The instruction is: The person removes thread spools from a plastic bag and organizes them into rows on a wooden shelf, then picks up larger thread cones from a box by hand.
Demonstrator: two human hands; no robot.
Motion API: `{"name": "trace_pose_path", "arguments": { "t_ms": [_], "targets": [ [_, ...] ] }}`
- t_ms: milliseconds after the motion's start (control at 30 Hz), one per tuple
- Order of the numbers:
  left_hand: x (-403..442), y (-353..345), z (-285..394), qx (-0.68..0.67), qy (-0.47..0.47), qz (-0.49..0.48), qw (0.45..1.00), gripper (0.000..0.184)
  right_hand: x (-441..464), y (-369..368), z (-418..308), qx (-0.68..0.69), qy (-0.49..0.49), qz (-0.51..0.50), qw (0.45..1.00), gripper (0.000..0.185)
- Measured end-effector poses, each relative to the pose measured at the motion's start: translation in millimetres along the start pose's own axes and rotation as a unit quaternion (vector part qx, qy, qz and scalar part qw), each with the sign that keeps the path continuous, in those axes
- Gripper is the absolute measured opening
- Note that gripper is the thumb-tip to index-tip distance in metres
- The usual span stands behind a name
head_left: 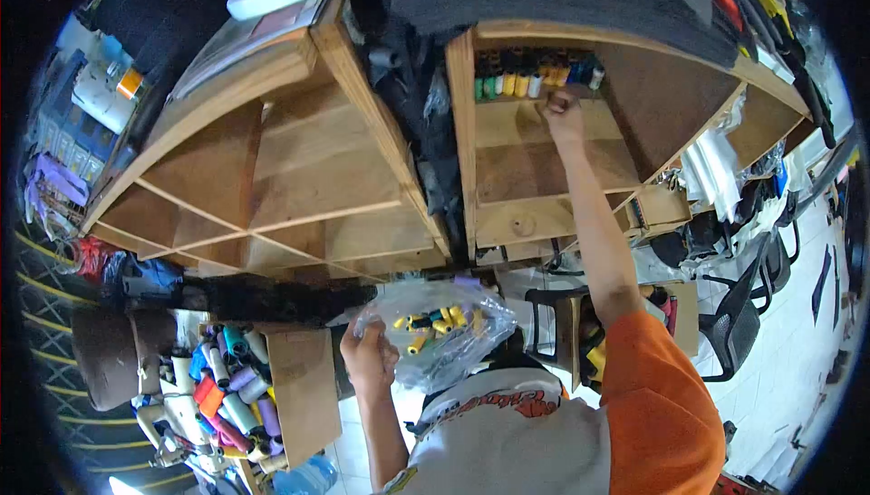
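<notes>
Head view: the left hand (370, 357) clutches a clear bag (449, 368), apparently keeping its spools (418, 343) together; just past the right hand (562, 110), grip unclear, shelf spools (521, 86) stand upright.

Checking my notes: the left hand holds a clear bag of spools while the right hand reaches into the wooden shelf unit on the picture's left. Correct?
Not quite: in the head view, the right hand reaches into the wooden shelf unit on the picture's right. The left hand does hold the clear bag of spools.
</notes>
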State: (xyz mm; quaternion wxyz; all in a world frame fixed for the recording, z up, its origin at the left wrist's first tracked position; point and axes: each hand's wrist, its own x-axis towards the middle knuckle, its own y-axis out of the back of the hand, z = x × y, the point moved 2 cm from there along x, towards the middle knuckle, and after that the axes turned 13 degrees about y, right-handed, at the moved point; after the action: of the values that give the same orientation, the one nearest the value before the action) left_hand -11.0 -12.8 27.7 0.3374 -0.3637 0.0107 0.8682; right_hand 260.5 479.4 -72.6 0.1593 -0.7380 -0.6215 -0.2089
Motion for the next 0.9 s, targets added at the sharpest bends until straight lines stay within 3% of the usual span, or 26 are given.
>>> {"name": "trace_pose_path", "arguments": {
  "t_ms": [67,133,167,200,267,300,333,400,467,567,700,900],
  "targets": [
    [-3,-4,2,0.028,-0.022,-0.005,0.999,0.025,-38,8,-106,0.043,-0.112,0.015,0.993,0.041],
    [-8,-10,7,0.007,-0.005,-0.005,1.0,0.025,-68,18,-160,0.324,-0.198,-0.108,0.919,0.046],
    [-5,-7,4,0.007,-0.004,-0.001,1.0,0.028,-99,25,-165,0.487,-0.243,-0.178,0.82,0.044],
    [-9,-9,6,0.019,0.013,-0.003,1.0,0.03,-127,34,-174,0.631,-0.274,-0.232,0.687,0.043],
    [-12,-11,6,-0.007,0.009,-0.032,0.999,0.031,-181,25,-237,0.6,-0.265,-0.532,0.535,0.049],
    [-14,-15,9,-0.008,0.007,-0.033,0.999,0.032,-204,8,-264,0.533,-0.17,-0.623,0.547,0.047],
    [-18,-19,11,-0.008,0.006,-0.035,0.999,0.032,-237,-6,-277,0.412,-0.2,-0.694,0.554,0.043],
    [-28,-22,11,0.008,-0.003,-0.051,0.999,0.031,-303,-34,-259,0.302,-0.259,-0.689,0.605,0.034],
    [-34,-25,12,0.037,-0.025,-0.077,0.996,0.031,-354,-62,-215,0.083,-0.056,-0.699,0.708,0.032],
    [-45,-26,11,0.049,-0.021,-0.112,0.992,0.032,-451,-99,-91,-0.031,0.038,-0.492,0.869,0.036],
    [-54,-29,8,0.069,-0.036,-0.113,0.99,0.032,-441,-109,-98,-0.148,-0.017,-0.561,0.814,0.038],
    [-54,-17,5,0.038,-0.026,-0.118,0.992,0.033,-425,-106,-121,-0.219,-0.022,-0.652,0.725,0.04]
  ]
}}
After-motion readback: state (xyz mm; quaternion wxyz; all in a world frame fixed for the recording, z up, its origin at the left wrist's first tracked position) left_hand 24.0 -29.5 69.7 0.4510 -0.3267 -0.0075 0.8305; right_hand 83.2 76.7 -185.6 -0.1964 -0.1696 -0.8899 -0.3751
